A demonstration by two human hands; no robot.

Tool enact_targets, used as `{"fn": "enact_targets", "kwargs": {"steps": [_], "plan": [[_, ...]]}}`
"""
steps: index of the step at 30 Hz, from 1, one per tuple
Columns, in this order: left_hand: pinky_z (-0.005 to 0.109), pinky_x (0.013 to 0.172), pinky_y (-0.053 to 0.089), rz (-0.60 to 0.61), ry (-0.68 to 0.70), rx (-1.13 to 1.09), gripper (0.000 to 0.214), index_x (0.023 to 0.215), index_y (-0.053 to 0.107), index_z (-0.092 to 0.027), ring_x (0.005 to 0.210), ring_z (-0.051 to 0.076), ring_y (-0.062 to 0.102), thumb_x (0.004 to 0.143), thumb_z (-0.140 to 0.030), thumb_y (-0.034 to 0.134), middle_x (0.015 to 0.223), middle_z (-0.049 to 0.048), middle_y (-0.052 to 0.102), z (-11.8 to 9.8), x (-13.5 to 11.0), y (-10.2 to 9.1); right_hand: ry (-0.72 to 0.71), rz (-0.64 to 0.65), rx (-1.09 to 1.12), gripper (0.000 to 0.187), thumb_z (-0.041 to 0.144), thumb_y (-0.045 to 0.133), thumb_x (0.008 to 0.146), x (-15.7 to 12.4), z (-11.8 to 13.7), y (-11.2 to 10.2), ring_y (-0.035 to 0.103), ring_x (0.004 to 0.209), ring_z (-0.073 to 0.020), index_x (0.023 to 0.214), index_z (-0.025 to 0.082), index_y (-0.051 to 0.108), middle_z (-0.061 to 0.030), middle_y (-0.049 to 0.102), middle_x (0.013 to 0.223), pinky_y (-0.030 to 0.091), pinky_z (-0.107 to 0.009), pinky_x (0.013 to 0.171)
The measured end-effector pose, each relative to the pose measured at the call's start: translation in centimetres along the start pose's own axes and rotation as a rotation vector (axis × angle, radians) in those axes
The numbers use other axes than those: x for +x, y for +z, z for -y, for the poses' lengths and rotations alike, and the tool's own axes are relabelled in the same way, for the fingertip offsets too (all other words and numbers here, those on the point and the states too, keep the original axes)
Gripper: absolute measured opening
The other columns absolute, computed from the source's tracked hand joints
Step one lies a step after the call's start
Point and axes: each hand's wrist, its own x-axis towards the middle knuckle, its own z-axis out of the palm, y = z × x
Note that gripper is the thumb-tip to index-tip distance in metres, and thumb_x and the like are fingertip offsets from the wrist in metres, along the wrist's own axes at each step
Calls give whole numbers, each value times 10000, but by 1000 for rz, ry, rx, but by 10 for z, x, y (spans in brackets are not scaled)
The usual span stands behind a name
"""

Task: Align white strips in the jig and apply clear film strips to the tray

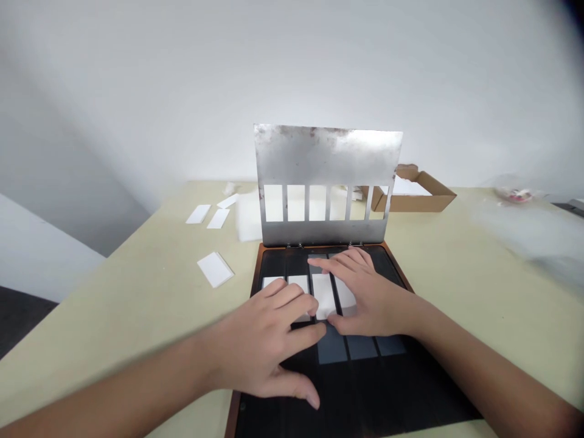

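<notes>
A black board with a brown rim (256, 267) lies before me, with a metal frame plate (326, 158) with several rectangular windows hinged upright at its far edge. White cards lie in a row on the board; a white card (323, 295) sits between my hands, over dark blue-grey strips (331, 344). My left hand (274, 340) hovers over the left side, fingers loosely bent and thumb apart, partly covering the cards there. My right hand (365, 292) spans the middle card, thumb near its lower edge and index finger near its upper edge. Neither hand visibly grips anything.
Loose white cards (215, 269) lie on the pale yellow table (182, 322) to the left. Behind the plate at right stands an open cardboard box (424, 201) with white contents. A clear plastic bag (533, 231) rests at the far right. A wall rises behind.
</notes>
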Motion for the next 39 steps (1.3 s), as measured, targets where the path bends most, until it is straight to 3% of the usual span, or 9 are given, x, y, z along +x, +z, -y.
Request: {"fn": "enact_targets", "kwargs": {"steps": [12,31,39], "plan": [[395,785,350,21,9,-11,664,1163,689,-160,882,253,520,852,-746,697,1029,107,607,1,0,0,-39,-20,-20,837,368,725,812,-2,0,2,479,1285,-316,1574,294,386,-92,586,1346,130,-635,1233],[398,806,329,8,17,-18,664,1178,683,-148,900,258,526,848,-723,723,1051,106,607,1,-2,1,-64,-60,-46,789,340,727,815,-4,-1,4,488,1277,-296,1544,279,429,-91,569,1302,117,-587,1251],[379,753,310,-4,36,0,705,1186,690,-132,813,227,494,859,-756,684,911,72,595,1,-2,3,-58,-45,-35,771,362,725,820,-4,-1,3,490,1267,-290,1531,285,439,-76,583,1280,114,-582,1252]]}}
